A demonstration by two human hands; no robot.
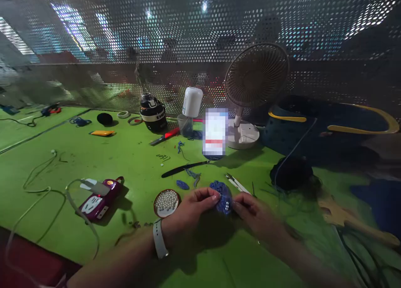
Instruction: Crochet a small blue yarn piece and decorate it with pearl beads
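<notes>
Blue crocheted piece (pixel 223 192) in its pinch, my left hand (pixel 200 202) is gripping it over the green table (pixel 131 154); my right hand (pixel 254 215) is pressing its fingertips together at the right edge, around what I cannot tell. Its long axis is running from far left to near right, beaded end pointing nearward. A few pearl beads (pixel 227 207) are already dotting that end, so I'm judging it partly beaded; how much is left isn't showing. Beyond, loose beads (pixel 167 200) are filling a round dish (pixel 154 204).
</notes>
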